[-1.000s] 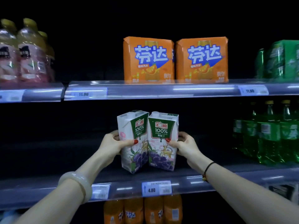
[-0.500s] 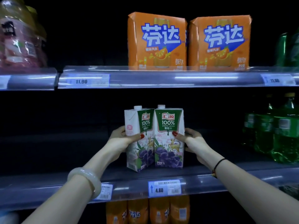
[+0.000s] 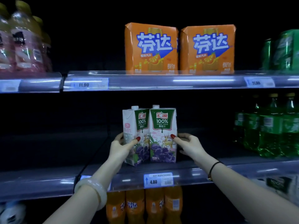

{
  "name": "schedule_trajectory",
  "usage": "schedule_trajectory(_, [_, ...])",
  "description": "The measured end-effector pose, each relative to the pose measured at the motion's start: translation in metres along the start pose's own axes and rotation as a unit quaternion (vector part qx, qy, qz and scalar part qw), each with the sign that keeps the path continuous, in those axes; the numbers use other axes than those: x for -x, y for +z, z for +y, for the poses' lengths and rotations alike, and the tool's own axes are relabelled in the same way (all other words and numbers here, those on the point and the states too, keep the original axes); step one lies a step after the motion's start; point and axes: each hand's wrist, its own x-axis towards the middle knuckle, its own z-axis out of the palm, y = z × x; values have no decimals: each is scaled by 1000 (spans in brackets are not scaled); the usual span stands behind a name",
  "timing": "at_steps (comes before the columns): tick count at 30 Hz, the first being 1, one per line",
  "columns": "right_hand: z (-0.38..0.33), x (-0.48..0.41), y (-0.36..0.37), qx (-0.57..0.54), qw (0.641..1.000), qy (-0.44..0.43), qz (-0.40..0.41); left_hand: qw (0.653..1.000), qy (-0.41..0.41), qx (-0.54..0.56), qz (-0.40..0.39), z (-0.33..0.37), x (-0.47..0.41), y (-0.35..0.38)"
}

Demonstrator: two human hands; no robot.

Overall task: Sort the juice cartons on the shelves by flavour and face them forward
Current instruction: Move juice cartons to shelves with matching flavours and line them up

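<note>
Two white grape juice cartons with green labels stand upright, side by side and touching, on the middle shelf (image 3: 186,167). The left carton (image 3: 134,126) is turned a little, so its white side panel shows. The right carton (image 3: 162,126) faces straight forward. My left hand (image 3: 120,147) grips the left carton's outer side, thumb on its front. My right hand (image 3: 188,143) holds the right carton's outer side, thumb on its front face.
Two orange soda packs (image 3: 179,49) stand on the upper shelf above. Pink drink bottles (image 3: 24,46) sit at upper left, green packs (image 3: 284,50) at upper right, green bottles (image 3: 271,126) right on the middle shelf. Orange bottles (image 3: 144,206) fill the shelf below.
Both cartons went from tilted and lifted to standing upright on the middle shelf, further back. The right carton now faces forward. My hands stayed on their outer sides.
</note>
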Motion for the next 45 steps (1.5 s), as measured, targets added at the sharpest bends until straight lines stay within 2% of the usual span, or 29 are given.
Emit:
schedule_trajectory(10, [-5, 55, -54, 46, 998, 49, -12, 997, -48, -51, 25, 22, 82, 22])
schedule_trajectory(13, [4, 78, -80, 112, 989, 81, -46, 986, -92, -116, -70, 25, 118, 38])
schedule_trajectory(16, [19, 104, -111, 155, 977, 118, -91, 954, -144, -196, -175, 17, 154, 59])
schedule_trajectory(30, [66, 189, -294, 295, 927, 199, -120, 913, -184, -236, -277, -7, 267, 195])
schedule_trajectory(39, [80, 180, -371, 264, 934, 241, -15, 898, -159, -249, -325, -22, 247, 288])
schedule_trajectory(45, [91, 150, -396, 276, 938, 206, 42, 895, -159, -235, -344, -42, 224, 333])
